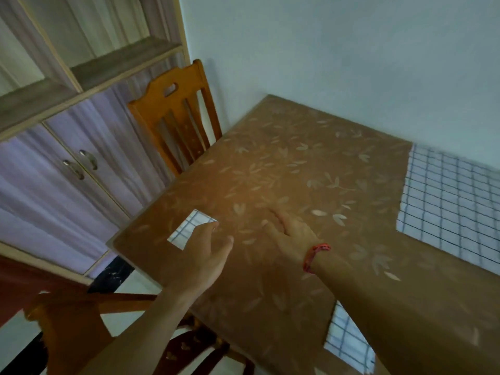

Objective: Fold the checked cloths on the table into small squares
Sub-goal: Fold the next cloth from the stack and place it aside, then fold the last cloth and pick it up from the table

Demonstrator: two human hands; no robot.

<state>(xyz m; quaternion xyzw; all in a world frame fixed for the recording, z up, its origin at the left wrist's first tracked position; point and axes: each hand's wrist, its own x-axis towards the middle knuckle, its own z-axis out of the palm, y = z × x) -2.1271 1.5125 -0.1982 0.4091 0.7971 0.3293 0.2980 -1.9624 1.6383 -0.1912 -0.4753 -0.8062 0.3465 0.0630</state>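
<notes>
Left hand: open, fingers spread, fingertips over small folded checked cloth near table corner. Right hand: open, flat, empty. Larger checked cloth lies well right of it.

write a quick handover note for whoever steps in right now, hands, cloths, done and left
Left hand: open, fingers over the small folded checked square near the table's left corner.
Right hand: open, flat over the bare table, holding nothing.
Large checked cloth: spread flat at the right, by the wall.
Another checked cloth: near edge, partly hidden under the right forearm.
Done: one square folded.
Left: at least those two cloths.
</notes>
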